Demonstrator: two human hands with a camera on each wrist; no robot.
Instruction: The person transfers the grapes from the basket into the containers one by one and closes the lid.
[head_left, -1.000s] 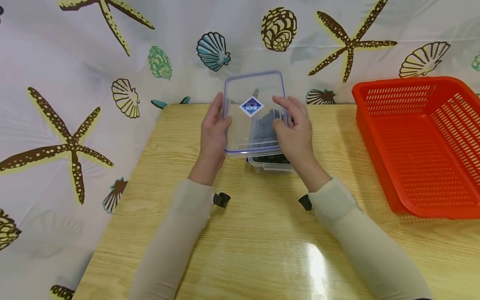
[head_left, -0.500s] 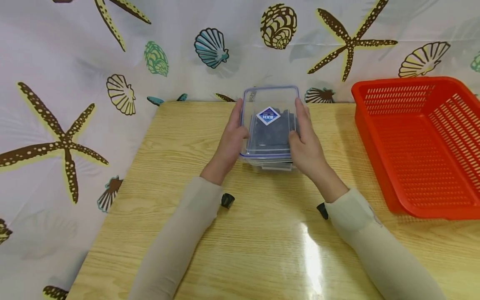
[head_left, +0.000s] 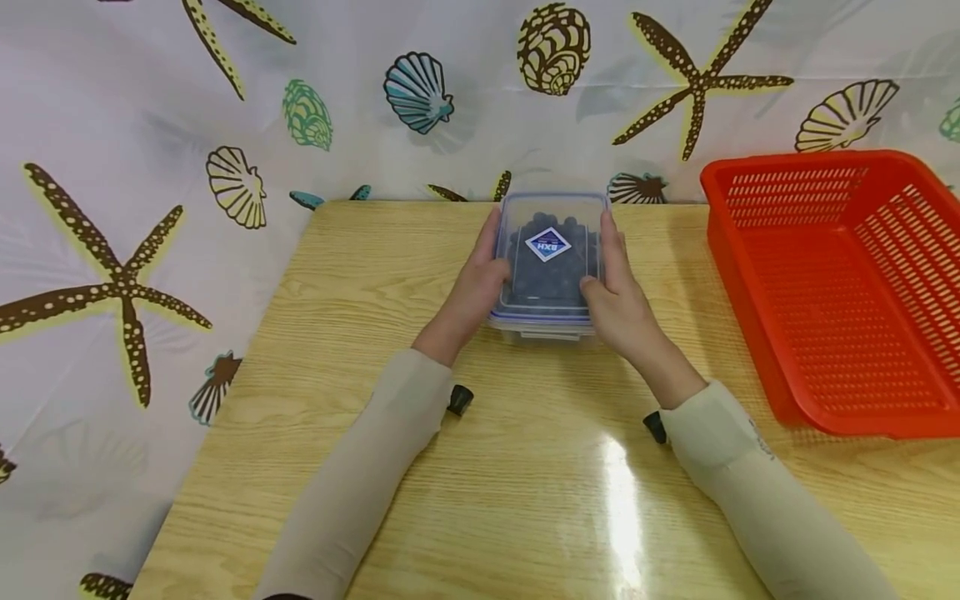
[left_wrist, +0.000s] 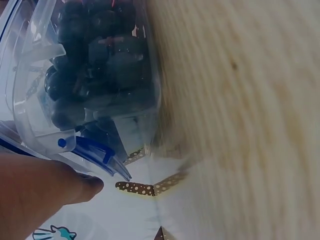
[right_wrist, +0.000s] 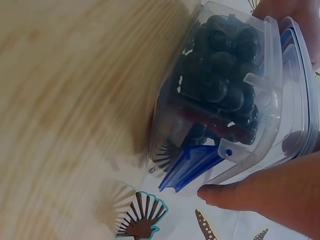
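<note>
A clear lid (head_left: 540, 316) with a blue seal and a diamond-shaped label lies over a clear plastic food container (head_left: 551, 337) on the table. My left hand (head_left: 477, 289) holds the lid's left edge, thumb on top and fingers along the side. Its right edge is held the same way by my right hand (head_left: 621, 307). Dark round fruit (right_wrist: 220, 75) fills much of the container. In the right wrist view a blue side clip (right_wrist: 190, 162) hangs loose, and the lid's rim overlaps the container's rim. Another blue clip (left_wrist: 92, 151) hangs down in the left wrist view.
A red slotted plastic basket (head_left: 787, 333) stands on the right of the wooden table (head_left: 360, 283). Behind the table hangs a white curtain (head_left: 480, 75) printed with shells and starfish.
Both hands have brought the lid from a tilted position, above and left of the container, down and right onto its top. My right hand's spread fingers have straightened along the lid's edge.
</note>
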